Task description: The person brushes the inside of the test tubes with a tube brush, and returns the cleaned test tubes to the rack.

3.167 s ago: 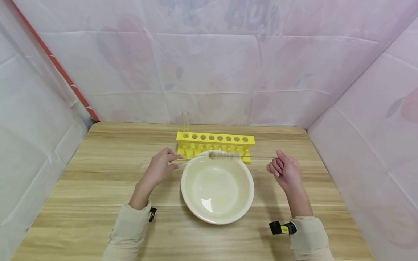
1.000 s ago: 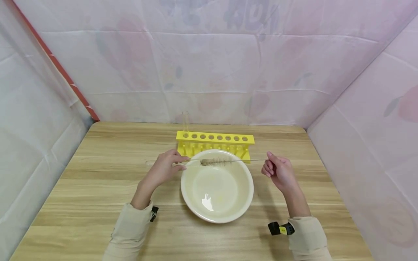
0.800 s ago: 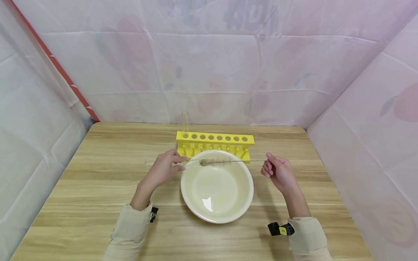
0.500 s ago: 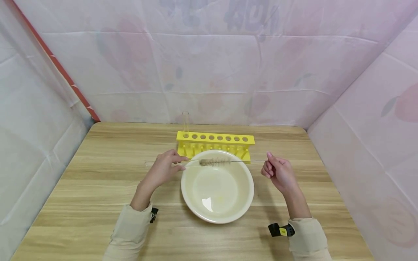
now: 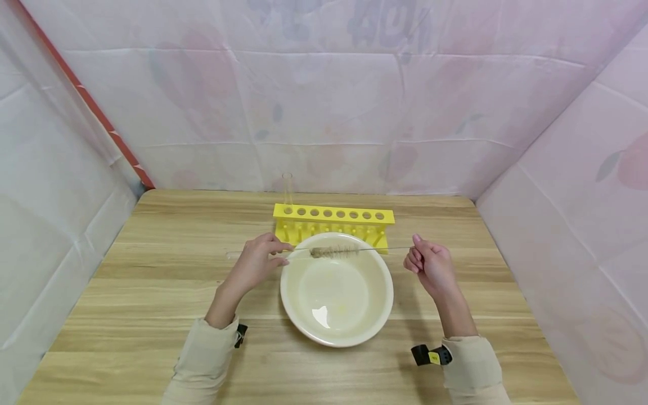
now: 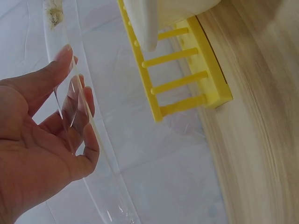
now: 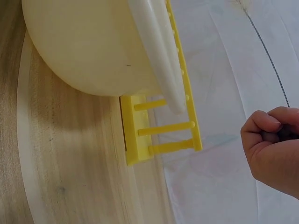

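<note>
My left hand holds a clear glass test tube lengthwise, thumb on one side and fingers on the other. Its rounded end sticks out to the left behind the hand, and its mouth end points right, over the far part of a cream basin. My right hand grips the end of a test tube brush by its twisted wire, fingers curled. In the left wrist view the tan bristle tip shows within the tube's outline, above the thumb. Tube and brush lie in one nearly level line above the basin rim.
Behind the basin stands a yellow test tube rack, partly hidden by it. Another clear test tube stands upright in its leftmost hole. The wooden table runs back to a draped wall, with further drapes at both sides.
Since the oldest frame, the brush and right hand have moved left and the left hand slightly right, bringing bristles and tube together. Over the last second both hands stay almost still.
</note>
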A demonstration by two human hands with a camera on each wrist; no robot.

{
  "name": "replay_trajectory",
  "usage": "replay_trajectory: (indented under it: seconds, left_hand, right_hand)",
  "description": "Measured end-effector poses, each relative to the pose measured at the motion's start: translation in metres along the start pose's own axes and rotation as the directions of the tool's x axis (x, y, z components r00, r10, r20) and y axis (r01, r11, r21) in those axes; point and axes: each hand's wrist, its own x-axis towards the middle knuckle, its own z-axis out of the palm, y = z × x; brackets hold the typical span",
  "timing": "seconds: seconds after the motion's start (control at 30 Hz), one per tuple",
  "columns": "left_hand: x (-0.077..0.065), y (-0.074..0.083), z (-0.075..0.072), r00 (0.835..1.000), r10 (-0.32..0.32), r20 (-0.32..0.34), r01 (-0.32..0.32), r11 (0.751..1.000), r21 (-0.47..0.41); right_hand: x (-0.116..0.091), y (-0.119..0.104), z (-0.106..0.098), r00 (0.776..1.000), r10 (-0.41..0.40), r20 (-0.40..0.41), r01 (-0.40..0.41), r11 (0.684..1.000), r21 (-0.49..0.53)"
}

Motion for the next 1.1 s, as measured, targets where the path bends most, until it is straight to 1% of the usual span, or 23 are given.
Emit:
replay_trajectory:
  seconds: [0.13,0.33,0.57,0.77,0.83,1.03,1.1]
  left_hand:
    - [0.001,0.001,0.000,1.000,-0.016,-0.008,0.015,0.999,-0.029]
    - [0.003,0.006,-0.001,1.000,0.004,-0.015,-0.005,0.999,-0.049]
    - [0.009,0.015,0.003,1.000,0.000,-0.005,0.000,1.000,-0.018]
    - [0.012,0.022,0.005,1.000,-0.014,-0.011,0.014,1.000,0.018]
    - [0.014,0.025,0.005,1.000,-0.024,-0.001,0.024,0.999,0.022]
    - [0.020,0.035,0.009,0.997,-0.016,0.078,0.015,1.000,0.018]
    - [0.021,0.037,0.010,0.996,-0.024,0.082,0.022,1.000,0.019]
  right_hand:
    - [0.001,-0.001,0.003,1.000,-0.014,-0.006,0.013,1.000,-0.020]
    - [0.001,-0.002,0.010,1.000,-0.015,-0.013,0.014,0.999,-0.033]
    - [0.002,-0.002,0.025,0.999,-0.038,-0.005,0.037,0.999,-0.035]
    - [0.005,0.002,0.036,0.999,-0.019,-0.029,0.017,0.999,-0.046]
    - [0.006,0.003,0.040,1.000,-0.001,-0.030,0.000,0.999,-0.053]
    - [0.009,0.010,0.060,0.999,0.050,0.021,-0.048,0.996,-0.071]
    - [0.009,0.011,0.066,0.998,0.057,0.015,-0.056,0.996,-0.075]
